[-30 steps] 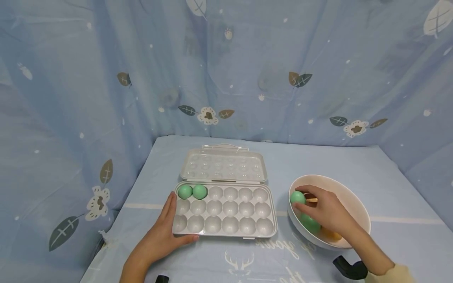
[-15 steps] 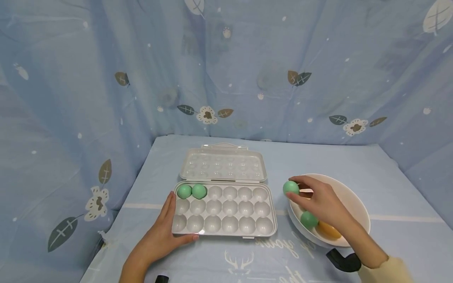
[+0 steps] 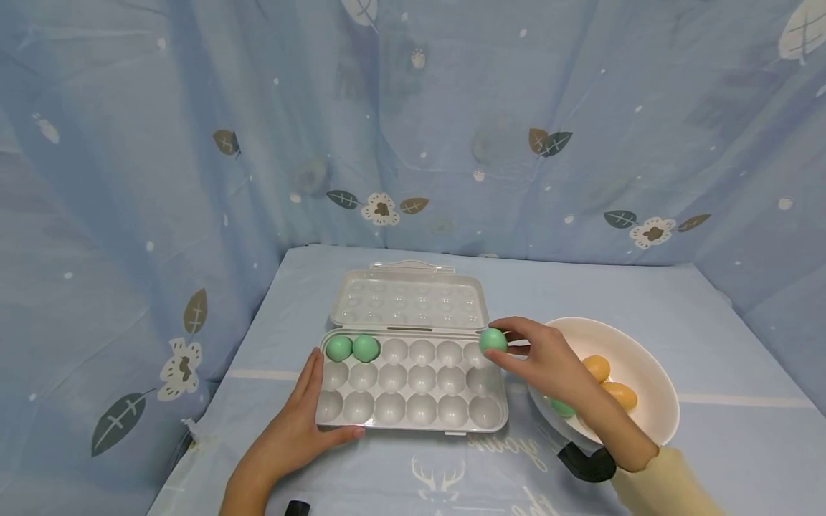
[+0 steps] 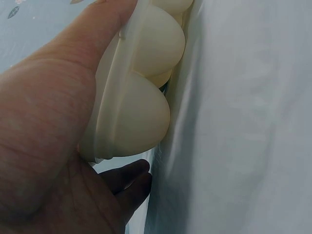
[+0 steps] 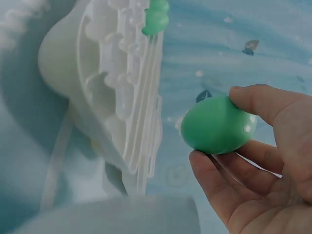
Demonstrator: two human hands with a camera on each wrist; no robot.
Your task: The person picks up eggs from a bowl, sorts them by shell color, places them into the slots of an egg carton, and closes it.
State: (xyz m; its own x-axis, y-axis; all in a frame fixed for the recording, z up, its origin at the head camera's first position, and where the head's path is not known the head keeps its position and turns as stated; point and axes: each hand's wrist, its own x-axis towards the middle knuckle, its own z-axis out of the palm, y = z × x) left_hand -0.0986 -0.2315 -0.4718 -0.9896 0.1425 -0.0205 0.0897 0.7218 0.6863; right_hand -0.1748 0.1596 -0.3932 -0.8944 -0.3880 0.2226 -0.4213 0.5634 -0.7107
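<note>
A green toy egg [image 3: 493, 340] is pinched between the thumb and fingers of my right hand [image 3: 548, 358], above the back right corner of the egg tray [image 3: 421, 393]. In the right wrist view the egg [image 5: 218, 125] is held clear of the tray. Two more green eggs [image 3: 366, 348] sit in the back left cups. My left hand [image 3: 290, 423] rests against the tray's front left corner, its thumb along the front edge and its fingers straight along the left side. The left wrist view shows the thumb against the tray's rim, beside the rounded cups [image 4: 141, 114].
The tray's clear lid [image 3: 409, 297] lies folded back behind it. To the right stands a white bowl [image 3: 658, 401] holding yellow eggs [image 3: 621, 395] and a green egg, partly hidden by my right forearm. A blue patterned cloth [image 3: 413, 143] hangs behind the table.
My right hand has lifted a green egg out of the bowl and carried it left to the tray's right end. Yellow eggs in the bowl have come into sight. My left hand stays put.
</note>
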